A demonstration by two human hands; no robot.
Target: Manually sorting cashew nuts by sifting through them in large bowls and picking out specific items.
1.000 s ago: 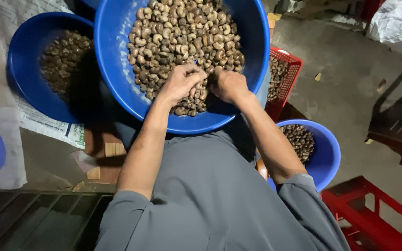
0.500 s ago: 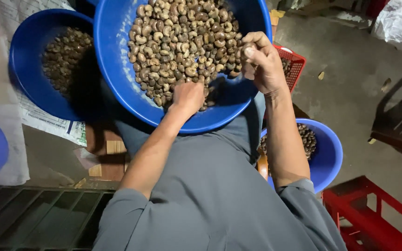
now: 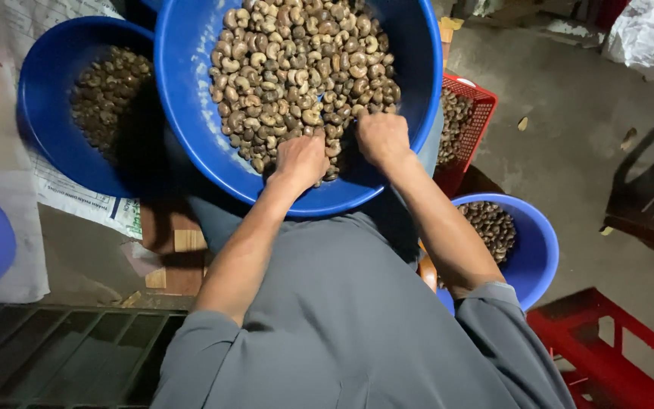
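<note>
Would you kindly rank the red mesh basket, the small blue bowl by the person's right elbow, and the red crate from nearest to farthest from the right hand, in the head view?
From the right hand:
1. Red mesh basket, just to its right, beside the big basin.
2. Small blue bowl, lower right, by the elbow.
3. Red crate, bottom right corner.

Big basin (image 3: 191, 113) sits on my lap, heaped with cashew nuts (image 3: 297, 68). My left hand (image 3: 300, 160) and right hand (image 3: 382, 138) rest side by side on the near edge of the heap, inside the basin. Left of the basin, partly under its rim: a second basin (image 3: 47, 136) holding nuts, standing on printed paper (image 3: 77, 201). Right of the basin: a mesh crate (image 3: 469, 125) with nuts. Nearer me than the crate, by my right elbow: a small tub (image 3: 535, 250) of nuts.
</note>
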